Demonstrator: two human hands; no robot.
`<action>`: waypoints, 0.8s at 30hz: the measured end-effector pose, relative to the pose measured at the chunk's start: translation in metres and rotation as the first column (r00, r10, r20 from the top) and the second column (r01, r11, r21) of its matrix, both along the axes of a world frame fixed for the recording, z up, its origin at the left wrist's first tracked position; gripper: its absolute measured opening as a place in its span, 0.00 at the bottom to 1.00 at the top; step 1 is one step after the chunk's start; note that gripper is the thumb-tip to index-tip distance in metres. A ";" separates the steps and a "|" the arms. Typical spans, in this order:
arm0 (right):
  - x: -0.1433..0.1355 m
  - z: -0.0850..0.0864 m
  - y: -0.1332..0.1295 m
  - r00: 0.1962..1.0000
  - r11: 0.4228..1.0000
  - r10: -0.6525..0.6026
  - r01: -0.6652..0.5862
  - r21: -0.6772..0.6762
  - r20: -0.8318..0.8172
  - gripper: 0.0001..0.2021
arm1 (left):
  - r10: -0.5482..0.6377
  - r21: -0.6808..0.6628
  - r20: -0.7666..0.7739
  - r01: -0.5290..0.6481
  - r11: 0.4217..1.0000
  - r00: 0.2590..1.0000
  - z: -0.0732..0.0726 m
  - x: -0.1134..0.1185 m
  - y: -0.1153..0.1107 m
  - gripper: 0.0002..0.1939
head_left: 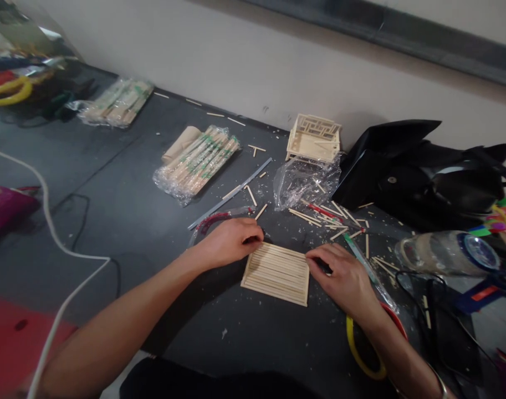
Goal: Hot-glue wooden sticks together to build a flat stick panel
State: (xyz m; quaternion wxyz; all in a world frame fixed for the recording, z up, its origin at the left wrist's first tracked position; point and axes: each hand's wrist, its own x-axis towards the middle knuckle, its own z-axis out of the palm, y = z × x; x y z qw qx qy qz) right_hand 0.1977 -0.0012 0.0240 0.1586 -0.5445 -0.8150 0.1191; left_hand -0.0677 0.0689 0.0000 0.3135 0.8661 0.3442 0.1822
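Rect. panel (276, 274) of thin, pale wood sticks laid side by side, approx. 9 to 3 o'clock, w/ edge strips at both ends; lies flat on dark table (219, 343), approx. 5 o'clock from view ctr.

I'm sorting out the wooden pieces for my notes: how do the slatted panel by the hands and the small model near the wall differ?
The slatted panel lies flat, while the small model stands up as a three-dimensional piece with raised sides. The panel's strips run side by side in close rows; the model's back has an open lattice. The panel has both hands' fingers at its far corners, whereas the model is untouched. Both are pale and built from thin sticks.
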 end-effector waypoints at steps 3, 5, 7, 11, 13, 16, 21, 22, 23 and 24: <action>0.000 0.000 0.002 1.000 0.999 -0.013 0.013 -0.040 -0.010 0.08 | 0.005 -0.008 0.001 -0.005 1.000 1.000 0.001 0.000 0.000 0.09; -0.001 0.000 0.004 0.998 0.997 -0.054 0.053 -0.064 -0.012 0.07 | 0.008 -0.010 -0.007 -0.008 1.000 1.000 0.001 0.000 0.000 0.08; -0.002 0.000 0.005 0.995 0.991 -0.100 0.098 -0.089 -0.017 0.05 | 0.008 -0.010 -0.013 -0.008 1.000 1.000 0.001 0.000 0.000 0.08; -0.004 -0.001 0.006 0.992 0.984 -0.124 0.120 -0.132 -0.018 0.06 | 0.020 -0.023 -0.025 -0.021 1.000 0.999 0.001 0.001 0.000 0.07; -0.005 -0.001 0.005 0.992 0.984 -0.125 0.121 -0.132 -0.016 0.07 | 0.036 -0.047 -0.044 -0.038 0.998 0.998 0.001 0.002 0.000 0.06; -0.007 -0.003 0.004 0.993 0.988 -0.117 0.118 -0.096 0.013 0.08 | 0.037 -0.080 -0.059 -0.042 0.996 0.998 0.001 0.004 0.001 0.06; -0.008 -0.004 -0.001 0.993 0.997 -0.066 0.061 0.049 0.097 0.10 | 0.017 -0.099 -0.032 -0.021 0.995 0.999 0.000 -0.001 0.005 0.06; -0.008 -0.004 -0.003 0.991 0.995 -0.049 0.038 0.092 0.126 0.10 | 0.010 -0.115 -0.014 -0.012 0.993 1.000 0.000 -0.003 0.007 0.06; -0.009 -0.004 -0.004 0.986 0.991 -0.034 0.013 0.134 0.161 0.10 | 0.007 -0.139 0.007 -0.006 0.990 1.000 0.000 -0.006 0.009 0.07; -0.009 -0.004 -0.006 0.980 0.985 -0.020 -0.015 0.172 0.200 0.11 | 0.011 -0.167 0.029 -0.006 0.986 1.000 0.001 -0.008 0.011 0.08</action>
